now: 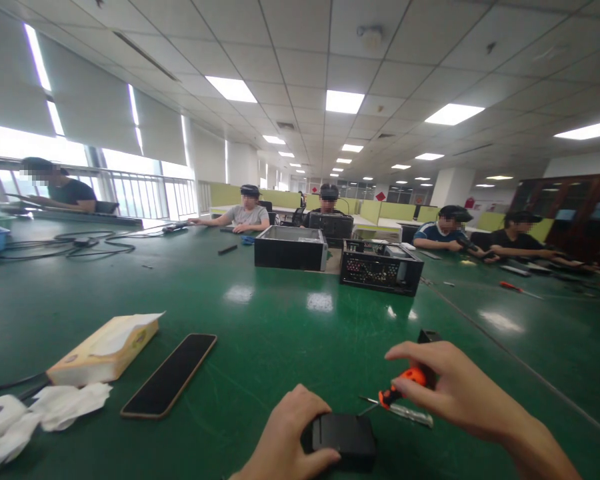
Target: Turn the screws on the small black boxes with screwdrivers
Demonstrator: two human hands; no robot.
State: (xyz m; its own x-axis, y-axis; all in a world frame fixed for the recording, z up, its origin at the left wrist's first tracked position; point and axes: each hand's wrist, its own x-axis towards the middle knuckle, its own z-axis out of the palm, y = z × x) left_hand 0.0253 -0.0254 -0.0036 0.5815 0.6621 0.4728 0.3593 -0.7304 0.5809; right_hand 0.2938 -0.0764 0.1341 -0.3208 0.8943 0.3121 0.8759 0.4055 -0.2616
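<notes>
At the bottom centre, my left hand grips the left side of a black box-shaped device. Its thumb lies over the near edge. To the right, my right hand has its thumb at the orange and black handle of a screwdriver, with the index finger raised apart from it. The screwdriver's thin shaft points down-left to the device's top right corner. A second screwdriver with a clear handle lies on the green table just below. Behind my right hand a small black part is partly hidden.
A phone and a tissue pack lie left, beside crumpled tissues. Two black computer cases stand farther back. Several people sit around the table. Cables and a red screwdriver lie farther off.
</notes>
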